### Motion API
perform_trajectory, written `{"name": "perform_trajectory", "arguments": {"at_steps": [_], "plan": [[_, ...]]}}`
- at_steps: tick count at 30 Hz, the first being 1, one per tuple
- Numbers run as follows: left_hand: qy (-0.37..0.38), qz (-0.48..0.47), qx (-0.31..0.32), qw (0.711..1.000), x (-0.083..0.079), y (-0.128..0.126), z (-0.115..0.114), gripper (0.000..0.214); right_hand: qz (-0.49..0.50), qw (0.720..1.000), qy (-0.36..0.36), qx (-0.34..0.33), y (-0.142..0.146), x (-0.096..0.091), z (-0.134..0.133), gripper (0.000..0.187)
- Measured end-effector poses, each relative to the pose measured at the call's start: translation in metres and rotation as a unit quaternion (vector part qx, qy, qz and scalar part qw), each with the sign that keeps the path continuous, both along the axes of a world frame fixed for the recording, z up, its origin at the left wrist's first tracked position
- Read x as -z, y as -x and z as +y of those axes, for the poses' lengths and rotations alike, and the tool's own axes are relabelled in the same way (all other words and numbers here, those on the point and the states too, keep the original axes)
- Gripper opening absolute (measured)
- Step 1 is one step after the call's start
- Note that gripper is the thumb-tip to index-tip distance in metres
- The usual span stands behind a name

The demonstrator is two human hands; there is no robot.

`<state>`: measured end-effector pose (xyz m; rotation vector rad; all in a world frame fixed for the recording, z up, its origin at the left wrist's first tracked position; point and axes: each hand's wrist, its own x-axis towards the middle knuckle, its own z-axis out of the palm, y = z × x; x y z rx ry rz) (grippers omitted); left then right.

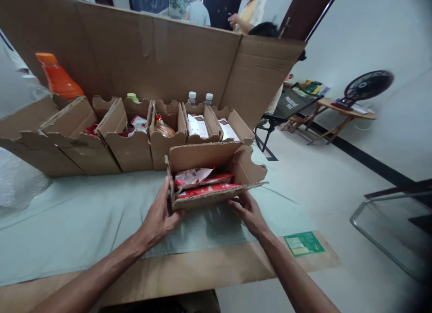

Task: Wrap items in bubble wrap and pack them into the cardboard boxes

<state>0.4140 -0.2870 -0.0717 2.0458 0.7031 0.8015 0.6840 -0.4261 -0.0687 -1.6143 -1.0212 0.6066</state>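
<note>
Between my two hands is an open cardboard box [209, 154], tilted a little toward me above the cloth. Inside it lie several flat packets, among them a red packet [209, 189] and a pink-and-white packet [192, 175]. My left hand [158, 214] grips the box's left end, thumb at the lower front edge. My right hand [248, 211] holds the underside near the right end, its fingers partly hidden. Behind the box stands a row of similar cardboard boxes [135, 153], which contain red packets, a wrapped brown item [164, 127] and white cards [197, 126].
A tall cardboard panel [162, 52] rises behind the row, with an orange bottle [60, 79] and clear bottles [191, 97] before it. Clear plastic wrap [20, 182] lies at left. Rightward are a folding chair [293, 101], a fan [367, 88] and a metal-framed seat [381, 232]. People stand beyond.
</note>
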Motion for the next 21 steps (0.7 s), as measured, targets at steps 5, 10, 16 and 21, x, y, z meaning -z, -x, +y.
{"name": "perform_trajectory", "arguments": {"at_steps": [5, 10, 16, 21], "plan": [[0.068, -0.009, -0.029, 0.997, -0.013, 0.01, 0.023, 0.052, -0.048, 0.999, 0.025, -0.002, 0.014, -0.001, 0.017, 0.046], [0.059, -0.011, -0.087, 0.994, -0.003, 0.012, 0.029, 0.034, -0.033, 0.999, 0.04, 0.008, 0.019, 0.012, 0.025, 0.041], [0.038, -0.02, -0.136, 0.99, 0.003, 0.013, 0.031, 0.038, -0.033, 0.999, 0.034, 0.011, 0.023, 0.019, 0.03, 0.042], [0.056, -0.015, -0.111, 0.992, -0.005, 0.015, 0.03, 0.056, -0.04, 0.997, 0.062, 0.014, 0.021, 0.007, 0.027, 0.044]]}}
